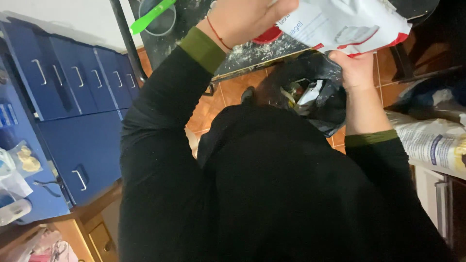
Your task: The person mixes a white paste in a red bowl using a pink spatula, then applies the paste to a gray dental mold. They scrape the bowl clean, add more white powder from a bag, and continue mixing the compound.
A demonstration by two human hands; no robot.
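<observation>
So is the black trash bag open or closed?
Open. The black trash bag gapes at its mouth, with scraps showing inside, below the white packet both hands hold.

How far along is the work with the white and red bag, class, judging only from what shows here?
Done: flour dust already lies on the dark worktop, and a bowl with a green spatula stands there. In hand: the left hand and right hand hold the white and red bag above an open black rubbish bag. Left: the bag has not been released.
</observation>
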